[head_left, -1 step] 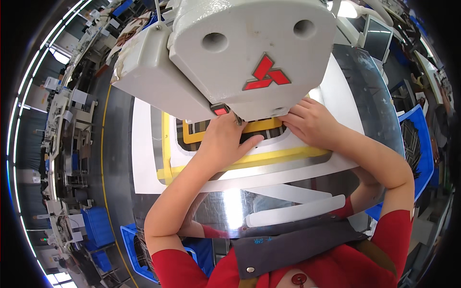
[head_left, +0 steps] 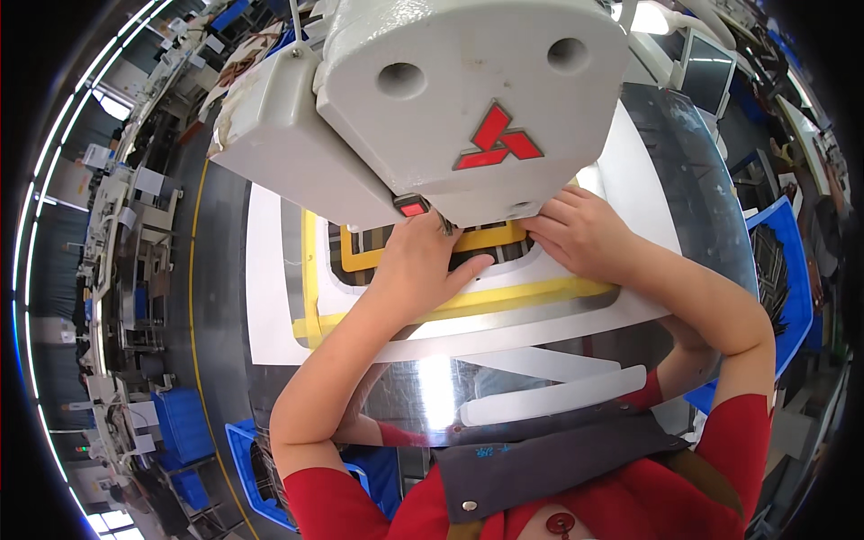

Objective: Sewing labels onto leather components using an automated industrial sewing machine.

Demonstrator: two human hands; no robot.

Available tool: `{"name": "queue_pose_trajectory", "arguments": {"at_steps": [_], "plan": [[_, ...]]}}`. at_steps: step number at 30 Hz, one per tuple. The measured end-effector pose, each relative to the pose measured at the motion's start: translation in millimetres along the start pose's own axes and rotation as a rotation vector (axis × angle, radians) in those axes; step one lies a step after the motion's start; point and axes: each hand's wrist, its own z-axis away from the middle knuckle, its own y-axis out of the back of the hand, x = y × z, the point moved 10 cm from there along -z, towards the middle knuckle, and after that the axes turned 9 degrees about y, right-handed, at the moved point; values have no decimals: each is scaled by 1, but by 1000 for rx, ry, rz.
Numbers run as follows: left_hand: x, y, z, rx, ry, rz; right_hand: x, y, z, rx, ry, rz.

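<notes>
Fabric (head_left: 515, 251), striped, beneath flat yellow rectangular frame (head_left: 363, 261), with left hand (head_left: 419, 256) loosely spread, right hand (head_left: 581, 232) half-curled, grips unclear

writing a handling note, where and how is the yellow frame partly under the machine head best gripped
Probably the near-left corner of the yellow frame, coming from the near left and pinching across the bar's width. That corner shows clear of the left hand, while the machine head hides the far part. The frame looks flat with narrow bars; whether it is fastened cannot be told.

left hand (head_left: 418, 263) overlaps yellow frame (head_left: 490, 238), right hand (head_left: 585, 230) beside it.
</notes>
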Motion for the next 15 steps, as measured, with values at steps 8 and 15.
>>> {"name": "queue_pose_trajectory", "arguments": {"at_steps": [8, 15], "plan": [[-3, 5, 14, -140, 78, 56, 4, -4, 4, 13, -87, -69], [115, -14, 110, -334, -357, 214, 10, 5, 1, -7, -223, -160]]}}
